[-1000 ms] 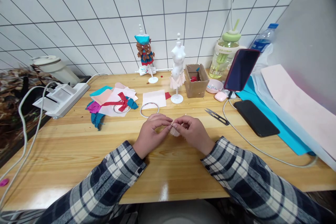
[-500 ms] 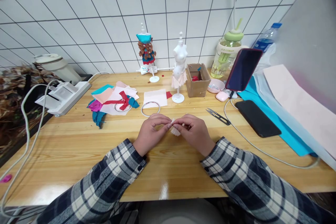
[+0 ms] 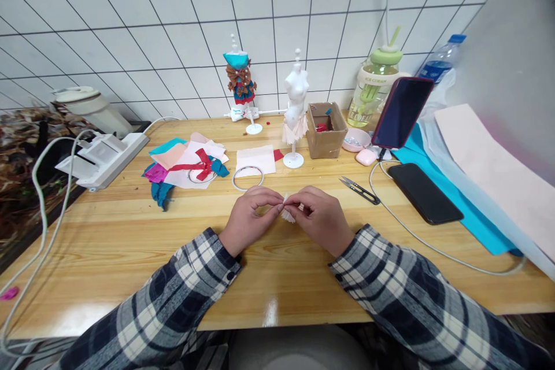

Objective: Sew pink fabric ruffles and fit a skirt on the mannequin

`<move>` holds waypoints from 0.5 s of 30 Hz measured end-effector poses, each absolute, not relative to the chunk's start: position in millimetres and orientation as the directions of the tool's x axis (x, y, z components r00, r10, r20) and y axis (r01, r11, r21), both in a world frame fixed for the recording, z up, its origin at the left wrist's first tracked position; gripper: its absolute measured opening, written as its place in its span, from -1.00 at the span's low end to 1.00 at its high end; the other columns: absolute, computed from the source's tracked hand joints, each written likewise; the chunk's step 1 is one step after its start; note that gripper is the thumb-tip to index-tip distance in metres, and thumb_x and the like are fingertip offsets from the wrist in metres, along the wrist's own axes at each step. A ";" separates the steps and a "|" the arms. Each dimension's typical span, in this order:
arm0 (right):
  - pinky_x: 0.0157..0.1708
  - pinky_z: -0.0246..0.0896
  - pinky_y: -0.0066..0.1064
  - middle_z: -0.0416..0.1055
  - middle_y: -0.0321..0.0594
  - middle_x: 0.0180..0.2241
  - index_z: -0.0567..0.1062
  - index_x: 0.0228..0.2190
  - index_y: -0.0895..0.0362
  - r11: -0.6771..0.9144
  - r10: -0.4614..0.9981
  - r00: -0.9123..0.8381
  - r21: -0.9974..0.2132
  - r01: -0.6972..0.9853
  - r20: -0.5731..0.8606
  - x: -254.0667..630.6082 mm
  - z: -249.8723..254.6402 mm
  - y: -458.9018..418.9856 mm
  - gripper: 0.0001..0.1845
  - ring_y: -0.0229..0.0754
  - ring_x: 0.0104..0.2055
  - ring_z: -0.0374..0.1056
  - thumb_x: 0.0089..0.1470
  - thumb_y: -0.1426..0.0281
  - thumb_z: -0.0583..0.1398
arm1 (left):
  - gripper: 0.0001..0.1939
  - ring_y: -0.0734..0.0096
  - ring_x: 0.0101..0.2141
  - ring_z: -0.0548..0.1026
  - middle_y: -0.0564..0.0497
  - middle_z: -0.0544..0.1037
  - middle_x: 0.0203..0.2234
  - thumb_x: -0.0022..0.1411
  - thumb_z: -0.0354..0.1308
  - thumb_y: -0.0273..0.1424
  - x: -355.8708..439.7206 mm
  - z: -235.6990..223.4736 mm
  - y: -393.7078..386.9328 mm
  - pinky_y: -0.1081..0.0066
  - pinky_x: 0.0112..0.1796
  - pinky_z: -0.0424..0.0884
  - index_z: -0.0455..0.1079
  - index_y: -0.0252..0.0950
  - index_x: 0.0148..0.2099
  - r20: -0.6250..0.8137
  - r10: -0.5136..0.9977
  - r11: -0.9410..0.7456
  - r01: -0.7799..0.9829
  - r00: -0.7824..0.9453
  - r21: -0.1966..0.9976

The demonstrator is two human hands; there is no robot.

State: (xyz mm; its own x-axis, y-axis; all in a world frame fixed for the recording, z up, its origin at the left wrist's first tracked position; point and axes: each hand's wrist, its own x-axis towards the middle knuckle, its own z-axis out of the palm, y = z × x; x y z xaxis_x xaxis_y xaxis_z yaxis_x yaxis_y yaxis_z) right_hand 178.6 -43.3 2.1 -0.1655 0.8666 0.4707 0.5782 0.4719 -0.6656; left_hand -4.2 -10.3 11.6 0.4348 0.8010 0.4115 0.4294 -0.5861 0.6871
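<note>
Over the middle of the wooden table (image 3: 130,243), my left hand (image 3: 249,217) and my right hand (image 3: 321,217) meet fingertip to fingertip. Both pinch a small pleated piece of pale pink paper (image 3: 287,215) that fans out below the fingers. Just beyond the hands lies a thin metal ring (image 3: 247,178) on a pale pink sheet (image 3: 255,160). A white mini mannequin (image 3: 295,110) with a pleated skirt stands behind it. Small scissors (image 3: 359,190) lie to the right of my right hand.
Coloured paper scraps with a red ribbon (image 3: 186,165) lie at the left. A dressed mannequin (image 3: 239,81), cardboard box (image 3: 326,130), drink bottle (image 3: 375,87), propped phone (image 3: 402,113), flat phone (image 3: 424,193) with cable, and blue and pink sheets (image 3: 485,167) fill the back and right.
Both hands stay pinched on the pleated paper with only slight finger shifts. The view has tilted a little.
</note>
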 end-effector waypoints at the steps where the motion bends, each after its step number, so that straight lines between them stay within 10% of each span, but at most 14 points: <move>1: -0.42 0.19 -0.47 0.46 -0.28 -0.38 0.55 -0.33 0.09 0.478 0.862 -0.178 -0.646 0.596 0.474 178.7 2.6 -44.0 -0.90 -0.32 -0.47 0.30 0.11 0.38 0.21 | -0.92 0.33 -0.29 0.54 -0.05 0.62 -0.35 0.16 0.23 -0.42 -4.2 12.5 -10.8 0.31 -0.18 0.43 0.56 -0.26 -0.33 0.413 0.796 -0.592 0.432 0.442 0.680; 7: -0.45 0.15 -0.48 0.44 -0.27 -0.38 0.51 -0.37 0.11 0.465 0.862 -0.199 -0.570 0.677 0.467 176.2 5.2 -44.9 -0.91 -0.33 -0.49 0.28 0.10 0.42 0.17 | -0.94 0.35 -0.31 0.54 -0.03 0.62 -0.37 0.14 0.24 -0.45 -3.5 16.6 -14.2 0.33 -0.20 0.41 0.56 -0.27 -0.33 0.436 0.776 -0.620 0.426 0.456 0.659; 15: -0.51 0.16 -0.51 0.38 -0.33 -0.50 0.48 -0.47 0.13 0.355 0.932 -0.127 -0.789 0.501 0.339 172.8 2.8 -39.6 -0.98 -0.36 -0.54 0.24 -0.03 0.48 0.23 | -0.94 0.35 -0.34 0.52 -0.01 0.61 -0.42 0.13 0.24 -0.43 -1.9 15.4 -15.1 0.31 -0.21 0.39 0.52 -0.27 -0.39 0.434 0.781 -0.616 0.443 0.448 0.651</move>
